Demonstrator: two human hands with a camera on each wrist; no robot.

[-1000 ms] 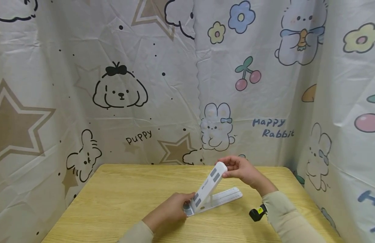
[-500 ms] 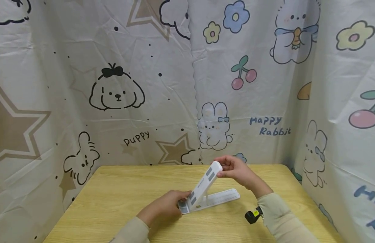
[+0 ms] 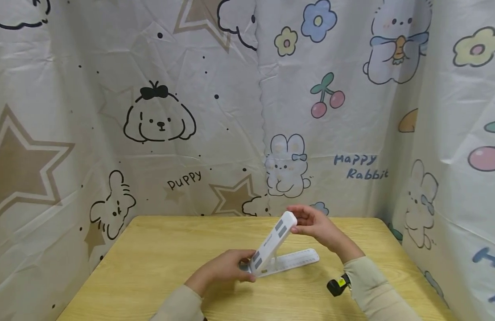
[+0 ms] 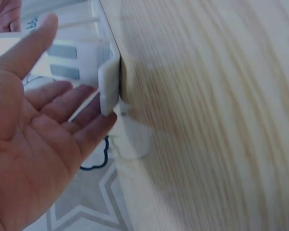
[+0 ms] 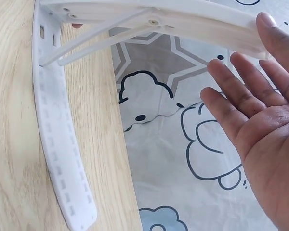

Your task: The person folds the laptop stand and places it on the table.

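A white folding laptop stand with grey pads stands unfolded, its base bar flat on the wooden table and its upper arm propped at a slant by thin struts. My right hand pinches the raised end of that arm between thumb and fingers; the other fingers spread loosely in the right wrist view. At the low hinged end, my left hand lies loosely around the stand's front lip. Its thumb is extended and apart from the lip, while the fingertips reach behind and beneath it.
The light wooden table is bounded at the back and sides by a printed curtain with cartoon animals. A small black device sits at my right wrist, above the table.
My left hand has loosened from the hinged end, its thumb and fingers now spread farther apart. The right hand keeps hold of the raised arm, and the stand's slant looks nearly the same.
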